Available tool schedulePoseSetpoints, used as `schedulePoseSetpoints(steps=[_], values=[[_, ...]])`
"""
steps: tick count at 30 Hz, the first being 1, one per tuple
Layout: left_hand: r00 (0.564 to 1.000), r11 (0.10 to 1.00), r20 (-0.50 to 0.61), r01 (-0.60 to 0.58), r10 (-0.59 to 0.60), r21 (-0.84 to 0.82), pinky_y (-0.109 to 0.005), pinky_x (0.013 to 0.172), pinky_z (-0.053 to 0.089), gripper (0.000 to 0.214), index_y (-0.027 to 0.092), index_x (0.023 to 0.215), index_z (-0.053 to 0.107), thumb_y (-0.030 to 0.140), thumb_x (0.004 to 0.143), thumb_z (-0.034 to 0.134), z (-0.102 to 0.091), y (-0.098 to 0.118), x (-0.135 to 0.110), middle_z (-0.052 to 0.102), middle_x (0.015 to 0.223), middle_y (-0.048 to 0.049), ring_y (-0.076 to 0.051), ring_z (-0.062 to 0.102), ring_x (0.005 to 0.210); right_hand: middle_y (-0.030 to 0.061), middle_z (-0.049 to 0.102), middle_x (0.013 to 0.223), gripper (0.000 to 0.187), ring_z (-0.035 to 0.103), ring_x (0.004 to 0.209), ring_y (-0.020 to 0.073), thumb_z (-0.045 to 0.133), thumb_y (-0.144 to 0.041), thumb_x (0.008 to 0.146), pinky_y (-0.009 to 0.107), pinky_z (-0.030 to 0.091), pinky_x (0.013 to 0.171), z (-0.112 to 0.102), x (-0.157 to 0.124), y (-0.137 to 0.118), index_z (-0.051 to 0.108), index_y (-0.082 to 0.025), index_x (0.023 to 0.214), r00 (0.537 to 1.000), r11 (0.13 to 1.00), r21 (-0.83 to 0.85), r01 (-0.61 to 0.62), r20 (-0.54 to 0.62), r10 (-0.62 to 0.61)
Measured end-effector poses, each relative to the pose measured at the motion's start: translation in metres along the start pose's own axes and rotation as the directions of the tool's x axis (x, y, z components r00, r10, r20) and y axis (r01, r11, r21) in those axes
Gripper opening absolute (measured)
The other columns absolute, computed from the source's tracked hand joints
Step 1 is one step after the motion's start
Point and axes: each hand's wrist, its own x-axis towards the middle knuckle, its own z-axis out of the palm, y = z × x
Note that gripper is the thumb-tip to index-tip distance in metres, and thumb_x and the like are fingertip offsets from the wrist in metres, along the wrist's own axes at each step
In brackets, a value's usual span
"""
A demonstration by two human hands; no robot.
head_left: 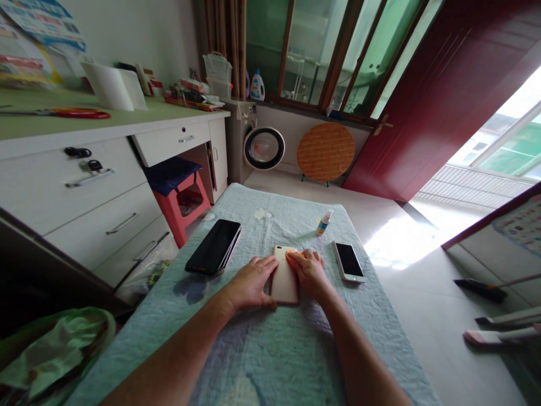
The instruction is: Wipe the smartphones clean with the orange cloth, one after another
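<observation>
A gold-backed smartphone [284, 282] lies face down on the cloth-covered table, its camera end pointing away from me. My left hand [252, 283] steadies its left edge, with the fingertips at the upper side and the thumb near the lower corner. An orange cloth [295, 258] is pressed to the phone's upper right by my right hand [311, 272], whose fingers are bent over it. To the right lies a white smartphone [349, 261] with its dark screen up. On the left is a stack of larger black devices [215, 246]. A small spray bottle [323, 223] stands beyond.
A pale blue quilted cloth [253, 361] covers the table. Left of it are a white drawer desk [84, 197], a pink stool [183, 203] and a green bin [105, 324]. A washing machine [243, 141] with its door ajar and a round folded table [325, 151] stand behind.
</observation>
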Motion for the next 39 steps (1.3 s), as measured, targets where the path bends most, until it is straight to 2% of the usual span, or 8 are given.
schedulePoseSetpoints(steps=[6, 10, 14, 19, 25, 31, 35, 39], values=[[1.0, 0.999, -0.003, -0.017, 0.017, -0.035, -0.039, 0.111, 0.024, 0.096, 0.017, 0.14, 0.031, 0.038, 0.06, 0.078, -0.004, 0.001, 0.0, 0.036, 0.148, -0.014, -0.029, 0.034, 0.134, 0.0033, 0.055, 0.094, 0.027, 0.041, 0.092, 0.0192, 0.046, -0.031, 0.095, 0.033, 0.028, 0.085, -0.004, -0.004, -0.009, 0.068, -0.038, 0.11, 0.997, 0.998, 0.006, 0.066, 0.029, -0.066], [1.0, 0.999, 0.011, -0.006, 0.007, -0.053, -0.04, 0.111, 0.024, 0.093, 0.018, 0.139, 0.032, 0.038, 0.061, 0.078, -0.006, 0.002, -0.002, 0.035, 0.148, -0.0132, -0.029, 0.033, 0.135, 0.0022, 0.055, 0.093, 0.029, 0.04, 0.093, 0.0184, 0.051, -0.024, 0.091, 0.032, 0.028, 0.087, -0.014, -0.013, -0.018, 0.069, -0.039, 0.109, 0.971, 0.981, 0.101, 0.163, 0.161, -0.178], [1.0, 0.997, 0.002, -0.002, 0.002, -0.08, -0.04, 0.105, 0.033, 0.085, 0.019, 0.133, 0.041, 0.038, 0.059, 0.079, -0.006, 0.001, -0.003, 0.04, 0.145, -0.011, -0.032, 0.041, 0.127, 0.0018, 0.054, 0.091, 0.028, 0.041, 0.095, 0.0187, 0.054, -0.024, 0.09, 0.035, 0.025, 0.093, -0.024, -0.022, -0.024, 0.07, -0.039, 0.107, 0.92, 0.958, 0.166, 0.236, 0.278, -0.275], [0.999, 0.996, -0.011, -0.049, 0.048, -0.072, -0.042, 0.107, 0.03, 0.082, 0.019, 0.13, 0.044, 0.045, 0.061, 0.078, -0.003, -0.002, -0.002, 0.042, 0.143, -0.0117, -0.032, 0.041, 0.128, 0.0019, 0.056, 0.094, 0.02, 0.043, 0.096, 0.0187, 0.056, -0.032, 0.09, 0.033, 0.029, 0.093, -0.034, -0.029, -0.028, 0.073, -0.037, 0.1, 0.872, 0.935, 0.263, 0.237, 0.367, -0.324], [0.999, 0.998, -0.01, -0.041, 0.04, -0.05, -0.041, 0.109, 0.028, 0.083, 0.016, 0.134, 0.041, 0.043, 0.063, 0.076, 0.0, -0.005, -0.001, 0.039, 0.146, -0.0134, -0.032, 0.038, 0.13, 0.0005, 0.058, 0.091, 0.028, 0.044, 0.098, 0.0187, 0.058, -0.017, 0.085, 0.034, 0.028, 0.094, -0.039, -0.029, -0.017, 0.074, -0.038, 0.093, 0.842, 0.935, 0.279, 0.219, 0.429, -0.325], [0.997, 0.996, -0.053, -0.053, 0.05, -0.065, -0.041, 0.107, 0.03, 0.083, 0.019, 0.133, 0.04, 0.043, 0.062, 0.077, 0.002, -0.006, -0.002, 0.042, 0.144, -0.0111, -0.032, 0.041, 0.128, 0.0016, 0.056, 0.09, 0.024, 0.044, 0.095, 0.0186, 0.056, -0.025, 0.089, 0.034, 0.029, 0.092, -0.037, -0.032, -0.018, 0.072, -0.039, 0.099, 0.864, 0.933, 0.27, 0.24, 0.379, -0.332], [0.998, 0.995, -0.037, -0.053, 0.05, -0.081, -0.041, 0.106, 0.031, 0.08, 0.019, 0.132, 0.04, 0.04, 0.064, 0.076, -0.002, -0.002, -0.002, 0.044, 0.141, -0.0113, -0.03, 0.042, 0.127, 0.0029, 0.053, 0.091, 0.022, 0.041, 0.092, 0.0199, 0.057, -0.037, 0.089, 0.035, 0.029, 0.088, -0.022, -0.029, -0.03, 0.069, -0.04, 0.106, 0.923, 0.948, 0.168, 0.271, 0.236, -0.305], [1.0, 0.996, -0.008, -0.001, 0.001, -0.093, -0.041, 0.11, 0.027, 0.091, 0.017, 0.137, 0.034, 0.034, 0.06, 0.079, -0.005, 0.0, -0.001, 0.037, 0.146, -0.0143, -0.03, 0.036, 0.132, 0.0045, 0.05, 0.089, 0.023, 0.039, 0.088, 0.021, 0.056, -0.037, 0.089, 0.035, 0.028, 0.081, -0.005, -0.018, -0.037, 0.068, -0.038, 0.108, 0.963, 0.966, 0.003, 0.257, 0.085, -0.257]])
